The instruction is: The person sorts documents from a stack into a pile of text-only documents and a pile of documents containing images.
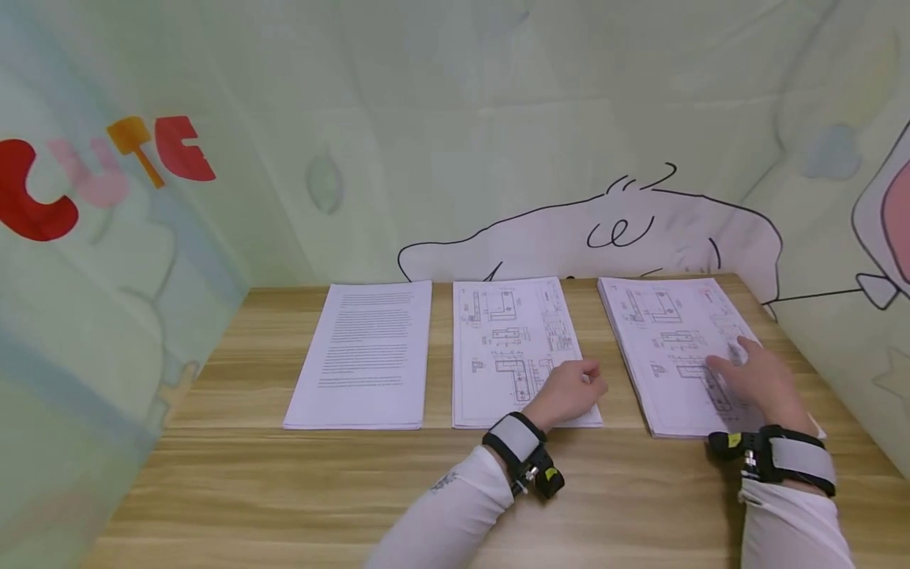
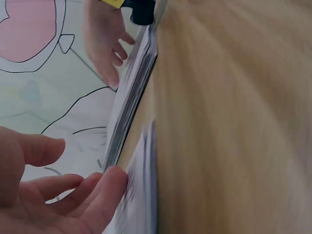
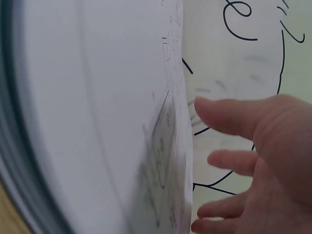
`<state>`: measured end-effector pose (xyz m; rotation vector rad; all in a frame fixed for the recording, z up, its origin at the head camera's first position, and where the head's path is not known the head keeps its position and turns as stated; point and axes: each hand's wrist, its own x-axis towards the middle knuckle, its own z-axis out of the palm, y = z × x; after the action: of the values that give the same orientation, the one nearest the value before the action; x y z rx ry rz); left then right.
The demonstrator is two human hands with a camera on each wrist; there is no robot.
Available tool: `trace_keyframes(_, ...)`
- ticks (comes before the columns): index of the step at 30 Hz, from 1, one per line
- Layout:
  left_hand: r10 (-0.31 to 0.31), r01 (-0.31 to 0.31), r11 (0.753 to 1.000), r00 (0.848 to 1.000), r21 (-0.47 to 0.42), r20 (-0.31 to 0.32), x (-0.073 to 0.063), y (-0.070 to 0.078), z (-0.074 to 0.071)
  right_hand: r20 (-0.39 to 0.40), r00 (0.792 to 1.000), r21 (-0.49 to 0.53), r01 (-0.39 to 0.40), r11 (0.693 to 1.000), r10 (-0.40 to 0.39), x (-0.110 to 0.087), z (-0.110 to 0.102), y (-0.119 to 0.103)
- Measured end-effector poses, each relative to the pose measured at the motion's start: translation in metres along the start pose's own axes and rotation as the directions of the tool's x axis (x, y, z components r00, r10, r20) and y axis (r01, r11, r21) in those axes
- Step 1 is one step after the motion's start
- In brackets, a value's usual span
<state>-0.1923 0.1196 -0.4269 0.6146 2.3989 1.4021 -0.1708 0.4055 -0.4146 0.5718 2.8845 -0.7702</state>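
My left hand (image 1: 567,393) is over the lower right corner of the middle stack of printed drawings (image 1: 490,340). Its fingers are loosely bent, and in the left wrist view the little-finger side lies right at the edge of that stack; nothing is between thumb and fingers. My right hand (image 1: 764,383) hovers close over the right side of the thicker right stack of drawings (image 1: 661,356), with thumb and fingers apart. In the right wrist view its fingertips come near the top sheet (image 3: 122,122), and its shadow falls on the paper.
A stack of text pages (image 1: 366,356) lies at the left. All three stacks rest in a row on the wood-grain table (image 1: 284,498). Behind and beside the table hangs a printed cartoon curtain (image 1: 455,142).
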Motion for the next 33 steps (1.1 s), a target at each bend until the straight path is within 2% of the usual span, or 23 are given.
trace_keyframes(2,-0.02,0.02,0.999,1.0,-0.034,0.014,0.002,0.002,0.009,-0.008,1.0,0.005,-0.018,1.0,0.018,0.0,-0.001,0.0)
trace_keyframes(5,-0.063,0.067,0.989,0.997,-0.135,0.033,0.004,0.006,0.021,-0.004,0.999,-0.01,-0.035,0.999,0.035,0.001,0.0,0.002)
trace_keyframes(10,-0.133,0.153,0.923,0.988,-0.352,0.081,0.01,0.01,0.037,0.003,0.999,-0.053,-0.048,0.997,0.048,0.006,0.003,0.004)
trace_keyframes(15,-0.176,0.21,0.868,0.977,-0.451,0.116,0.014,0.012,0.046,0.028,0.997,-0.07,-0.064,0.995,0.066,0.006,0.002,0.004)
trace_keyframes(19,-0.198,0.235,0.833,0.972,-0.5,0.128,0.017,0.012,0.048,0.03,0.998,-0.08,-0.054,0.995,0.056,0.004,0.001,0.002)
trace_keyframes(23,-0.209,0.245,0.822,0.969,-0.514,0.128,0.018,0.012,0.047,0.026,0.999,-0.076,-0.03,0.997,0.032,0.001,0.0,-0.001)
trace_keyframes(33,-0.233,0.265,0.817,0.964,-0.512,0.127,0.018,0.014,0.049,0.02,0.997,-0.032,-0.069,0.997,0.07,-0.001,-0.001,-0.002)
